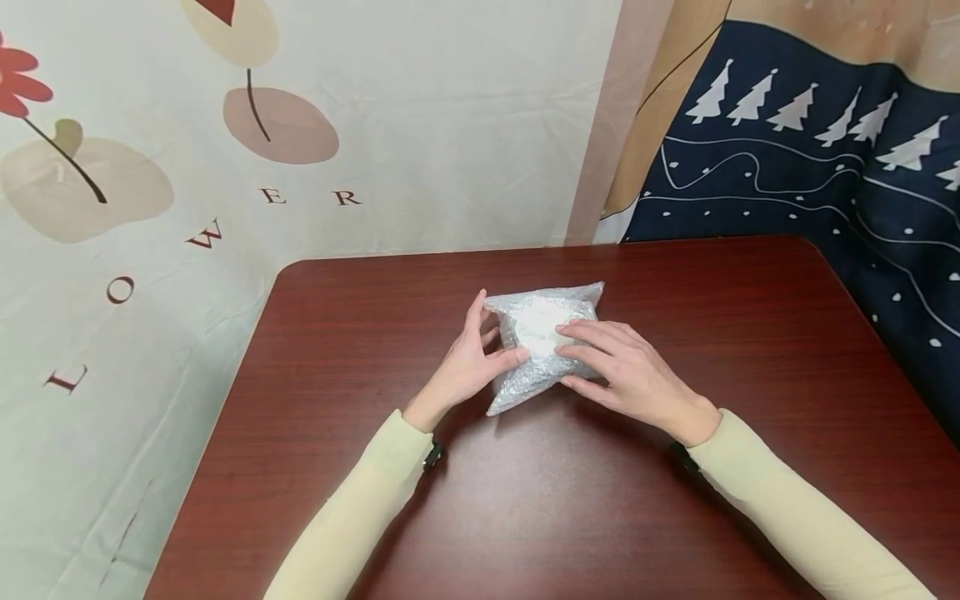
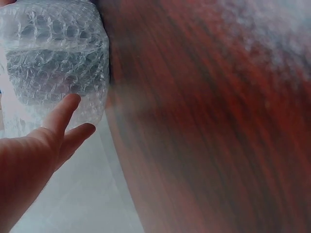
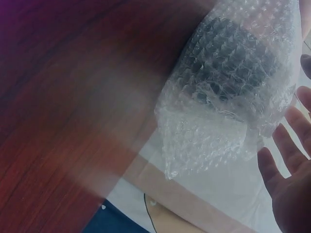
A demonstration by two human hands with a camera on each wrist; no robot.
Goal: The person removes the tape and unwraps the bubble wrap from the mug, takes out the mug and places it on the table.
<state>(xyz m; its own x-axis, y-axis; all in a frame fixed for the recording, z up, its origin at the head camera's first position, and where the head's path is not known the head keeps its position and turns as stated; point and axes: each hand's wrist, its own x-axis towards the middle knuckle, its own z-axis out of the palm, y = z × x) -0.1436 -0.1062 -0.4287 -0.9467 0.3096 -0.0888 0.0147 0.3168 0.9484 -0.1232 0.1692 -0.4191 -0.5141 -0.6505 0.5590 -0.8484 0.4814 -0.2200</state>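
Observation:
A package wrapped in bubble wrap (image 1: 542,321), silvery and pillow-shaped with pointed corners, lies on the brown table in the head view. Something dark shows through the wrap (image 3: 233,63) in the right wrist view; its kind cannot be told. My left hand (image 1: 467,362) holds the package's left side, the thumb on its near part and a finger at the far left corner. Spread fingers of my right hand (image 1: 633,371) rest over its right side and top. Part of the left hand (image 2: 39,145) shows against the wrap in the left wrist view.
The dark red-brown wooden table (image 1: 360,333) has rounded far corners. Behind it hangs a pale cloth (image 1: 450,125) with flower prints and letters. At the right hangs a navy cloth (image 1: 795,175) with white trees.

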